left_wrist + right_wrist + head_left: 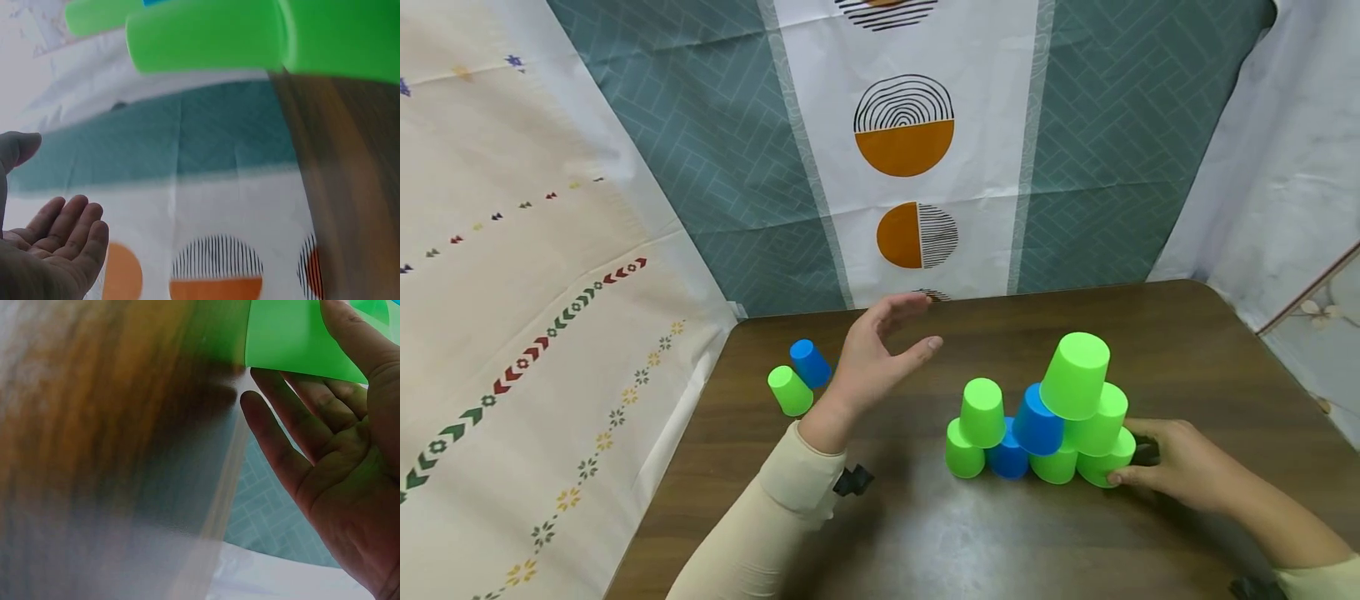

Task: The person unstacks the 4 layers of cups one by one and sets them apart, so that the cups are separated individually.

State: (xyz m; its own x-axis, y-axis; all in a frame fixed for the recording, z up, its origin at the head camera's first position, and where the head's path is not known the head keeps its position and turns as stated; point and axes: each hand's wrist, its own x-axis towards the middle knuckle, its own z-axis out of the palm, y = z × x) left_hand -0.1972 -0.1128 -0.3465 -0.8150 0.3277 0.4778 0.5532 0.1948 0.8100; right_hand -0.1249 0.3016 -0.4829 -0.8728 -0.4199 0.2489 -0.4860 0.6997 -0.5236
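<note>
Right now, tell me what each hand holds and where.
Left hand: nothing, open in the air. Right hand: touches the side of the pyramid's bottom right green cup.

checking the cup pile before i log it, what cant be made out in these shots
- Head view: the back of the cup pile is hidden by its front cups.
- Head view: right hand fingertips are tucked behind the bottom green cup.
- Left wrist view: cups blurred and cut off by the top edge; left hand cropped.

No words, numbers or brand marks can be read anywhere. The cups [1075, 375] and the backdrop cloth [904, 125] carry only plain colour and patterns
</note>
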